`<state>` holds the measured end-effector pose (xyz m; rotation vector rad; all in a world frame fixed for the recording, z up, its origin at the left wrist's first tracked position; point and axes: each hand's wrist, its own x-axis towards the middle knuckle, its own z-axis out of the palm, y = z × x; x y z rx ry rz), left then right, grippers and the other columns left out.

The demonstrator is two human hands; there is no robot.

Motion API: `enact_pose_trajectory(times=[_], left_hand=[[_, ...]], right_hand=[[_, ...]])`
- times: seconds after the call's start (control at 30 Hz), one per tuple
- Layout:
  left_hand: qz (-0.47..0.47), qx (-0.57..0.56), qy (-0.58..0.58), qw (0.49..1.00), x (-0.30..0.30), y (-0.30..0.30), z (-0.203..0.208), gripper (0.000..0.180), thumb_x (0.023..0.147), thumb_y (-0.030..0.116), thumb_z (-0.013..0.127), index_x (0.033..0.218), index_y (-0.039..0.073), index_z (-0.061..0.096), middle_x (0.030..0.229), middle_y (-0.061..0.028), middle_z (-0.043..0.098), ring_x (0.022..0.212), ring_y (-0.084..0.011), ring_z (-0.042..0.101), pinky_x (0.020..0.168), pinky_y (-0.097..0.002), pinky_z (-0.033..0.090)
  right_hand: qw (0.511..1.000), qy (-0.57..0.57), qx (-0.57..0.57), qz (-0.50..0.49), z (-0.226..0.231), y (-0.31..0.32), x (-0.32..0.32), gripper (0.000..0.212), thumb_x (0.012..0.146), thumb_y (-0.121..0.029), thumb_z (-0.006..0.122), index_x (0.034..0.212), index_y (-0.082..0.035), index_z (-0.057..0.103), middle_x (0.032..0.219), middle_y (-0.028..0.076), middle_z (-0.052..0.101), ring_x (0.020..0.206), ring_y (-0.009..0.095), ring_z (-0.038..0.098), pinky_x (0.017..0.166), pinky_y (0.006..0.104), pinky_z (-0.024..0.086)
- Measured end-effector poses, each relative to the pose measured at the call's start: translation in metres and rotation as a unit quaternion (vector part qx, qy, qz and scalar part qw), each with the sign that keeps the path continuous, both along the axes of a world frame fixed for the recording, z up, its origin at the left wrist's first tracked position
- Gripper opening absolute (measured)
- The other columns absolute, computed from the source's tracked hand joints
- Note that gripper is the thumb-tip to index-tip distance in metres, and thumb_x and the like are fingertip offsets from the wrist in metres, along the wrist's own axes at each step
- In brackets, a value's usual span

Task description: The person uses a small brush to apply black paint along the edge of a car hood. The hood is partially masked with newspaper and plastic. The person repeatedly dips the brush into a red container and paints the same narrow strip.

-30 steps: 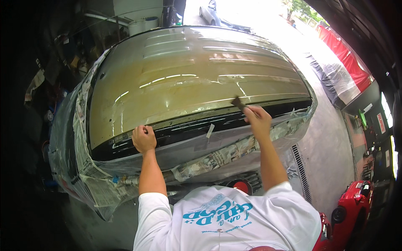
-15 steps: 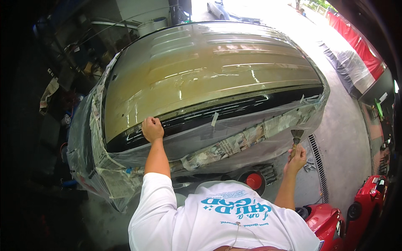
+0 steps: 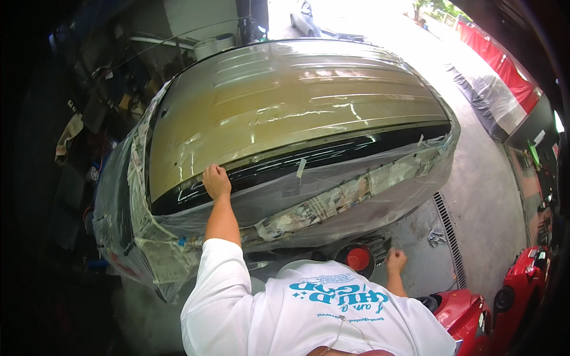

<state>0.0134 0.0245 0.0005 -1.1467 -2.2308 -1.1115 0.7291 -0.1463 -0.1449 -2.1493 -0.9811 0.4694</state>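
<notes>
A car roof (image 3: 267,113) with a brownish-gold, patchy finish lies in front of me. My left hand (image 3: 217,181) rests at its near edge, beside the black glossy strip (image 3: 279,161). The fingers are curled in, and whatever they may hold is hidden. Low on the right, my right hand (image 3: 396,261) is closed on a putty knife (image 3: 386,244), whose dark blade shows only faintly past the fingers. Close by that hand stands a dark round container (image 3: 358,258) with a red inside.
Clear plastic sheeting (image 3: 404,196) and newspaper (image 3: 320,207) cover the car's side. A floor drain grate (image 3: 449,237) runs at right, near a crumpled cloth (image 3: 437,237). Red toy-like cars (image 3: 463,314) stand at lower right. Farther off are a silver car (image 3: 306,21) and a red cover (image 3: 493,53).
My right hand has come down and left with the putty knife, from beside the car to near the red-lined container. My left hand stays at the roof's edge.
</notes>
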Motion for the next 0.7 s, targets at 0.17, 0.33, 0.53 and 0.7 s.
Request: enact_pose_trajectory(times=[0.17,0.33,0.53,0.7], left_hand=[[0.014,-0.031,0.001,0.999,-0.017,-0.012,0.003,0.014,0.096,0.019,0.062,0.092,0.005,0.065,0.097,-0.0143,0.066,0.099,-0.0383,0.061,0.089,-0.0511,0.049],[0.007,-0.040,0.005,0.999,-0.003,-0.007,0.010,0.013,0.094,0.018,0.062,0.091,0.006,0.065,0.097,-0.0134,0.066,0.098,-0.0375,0.061,0.090,-0.0505,0.048],[0.029,-0.036,0.009,0.999,0.000,-0.015,0.014,0.013,0.090,0.020,0.062,0.087,0.007,0.065,0.094,-0.0120,0.067,0.095,-0.0364,0.061,0.087,-0.0498,0.048],[0.024,-0.036,-0.010,0.999,0.001,-0.014,0.015,0.012,0.088,0.020,0.063,0.085,0.008,0.065,0.090,-0.0107,0.065,0.091,-0.0355,0.062,0.084,-0.0498,0.048]], right_hand=[[0.965,-0.062,-0.249,0.055,0.002,-0.107,-0.005,0.034,0.081,-0.024,0.075,0.098,0.007,0.077,0.098,0.031,0.075,0.099,0.049,0.073,0.089,0.0522,0.056],[0.956,-0.031,-0.285,-0.053,-0.010,-0.151,-0.001,0.035,0.079,-0.019,0.072,0.103,0.006,0.078,0.103,0.032,0.075,0.104,0.048,0.073,0.093,0.0514,0.056],[0.960,0.029,-0.278,-0.034,0.021,-0.116,-0.028,0.035,0.079,-0.025,0.075,0.101,0.003,0.080,0.093,0.026,0.078,0.087,0.037,0.078,0.083,0.0454,0.060],[0.965,0.053,-0.257,-0.001,-0.028,-0.084,-0.012,0.035,0.079,-0.028,0.078,0.097,0.002,0.081,0.083,0.023,0.077,0.081,0.035,0.078,0.080,0.0438,0.060]])
